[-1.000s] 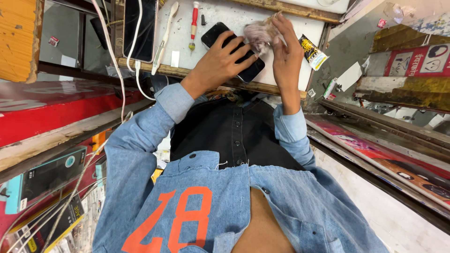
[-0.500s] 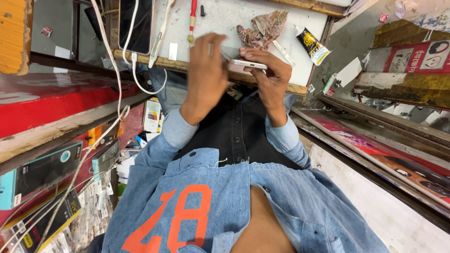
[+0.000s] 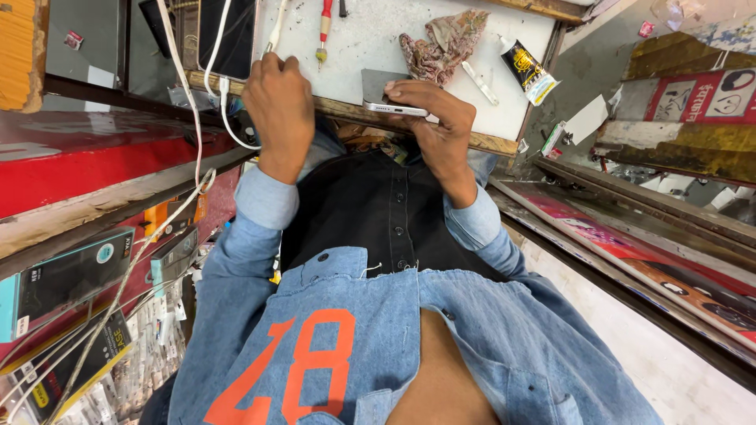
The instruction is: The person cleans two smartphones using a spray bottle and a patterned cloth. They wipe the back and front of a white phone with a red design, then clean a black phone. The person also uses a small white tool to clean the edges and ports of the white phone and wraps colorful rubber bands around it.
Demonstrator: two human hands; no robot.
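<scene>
At the bench (image 3: 441, 47) edge, your right hand (image 3: 441, 130) pinches the phone (image 3: 394, 98) half overhanging; your left hand (image 3: 279, 106), fingers curled, grips a white cable (image 3: 224, 94). A loosened pinch could likely drop the phone.

A yellow-and-black tube (image 3: 528, 69) lies on the white worktop (image 3: 378, 39) at far right. Dark flat boxes (image 3: 67, 279) with teal edges hang at near left. A dark screen (image 3: 234, 35) stands at far left. Red-and-white signs (image 3: 705, 96) sit far right.
</scene>
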